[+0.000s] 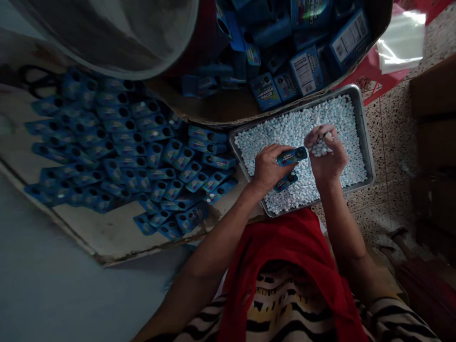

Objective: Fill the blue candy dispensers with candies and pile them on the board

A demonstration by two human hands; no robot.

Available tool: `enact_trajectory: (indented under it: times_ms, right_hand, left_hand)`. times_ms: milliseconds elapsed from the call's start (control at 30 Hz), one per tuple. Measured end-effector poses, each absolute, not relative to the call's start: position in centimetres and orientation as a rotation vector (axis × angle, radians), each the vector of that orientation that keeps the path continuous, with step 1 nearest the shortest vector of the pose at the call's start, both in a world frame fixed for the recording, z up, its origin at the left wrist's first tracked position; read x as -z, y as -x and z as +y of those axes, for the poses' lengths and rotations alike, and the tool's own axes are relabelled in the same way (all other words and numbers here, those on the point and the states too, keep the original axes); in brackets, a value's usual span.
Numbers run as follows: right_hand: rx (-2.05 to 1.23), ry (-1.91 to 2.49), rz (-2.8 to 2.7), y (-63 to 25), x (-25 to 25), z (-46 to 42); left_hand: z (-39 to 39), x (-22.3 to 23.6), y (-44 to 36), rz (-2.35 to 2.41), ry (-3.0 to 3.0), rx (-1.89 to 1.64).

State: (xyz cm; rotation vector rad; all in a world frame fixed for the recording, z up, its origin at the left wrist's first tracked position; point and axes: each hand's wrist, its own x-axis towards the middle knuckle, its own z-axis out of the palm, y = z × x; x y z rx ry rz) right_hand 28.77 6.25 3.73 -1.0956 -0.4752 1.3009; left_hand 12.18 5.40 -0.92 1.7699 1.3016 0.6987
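My left hand (265, 166) is closed on a small blue candy box (287, 157), held over the left part of a metal tray (370, 166). A second blue box (286, 182) shows just below it, against the candies; whether the same hand grips it I cannot tell. My right hand (327, 154) is cupped palm up, fingers curled round a heap of white and pale blue candies (321, 148), close to the right end of the held box. Loose candies (338, 114) of the same kind fill the tray.
Many blue boxes with round holes (124, 126) crowd the table (117, 232) at left. A cardboard carton (210, 111) full of blue boxes stands behind the tray. A large round vessel (142, 71), scissors (37, 80) and a red stool (383, 71) with clear plastic bags (402, 45) surround them.
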Motion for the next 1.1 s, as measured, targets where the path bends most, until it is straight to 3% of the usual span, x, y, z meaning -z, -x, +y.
enact_trajectory:
  times_ms: [233,500,700,833,1000,1100]
  right_hand:
    - [-1.189,1.222,-0.532,-27.2,-2.6,5.9]
    - [-1.263,1.09,0.233,-31.6,1.5,5.6]
    - [-1.351,1.313,0.471,-33.2,3.3,1.5]
    - [-1.374,1.55,0.096,-33.0,2.6,-1.8]
    - [-1.271,1.99,-0.941,-34.2,3.5,-2.6]
    - [-1.137,2.012,-1.411,-35.0,3.8,-1.3]
  left_hand:
    - [5.6,0.8,-13.2,1.345,-1.847,-0.603]
    - [6.1,0.4,-11.2,1.299,-2.081,-0.471]
    - [6.0,2.3,-9.5,1.47,-1.839,-0.611]
    - [5.3,2.0,-9.4,1.448,-1.811,-0.667]
    - [3.7,0.1,-7.0,1.54,-1.712,-0.709]
    - [0.3,-0.9,-4.1,1.641,-1.588,-0.767]
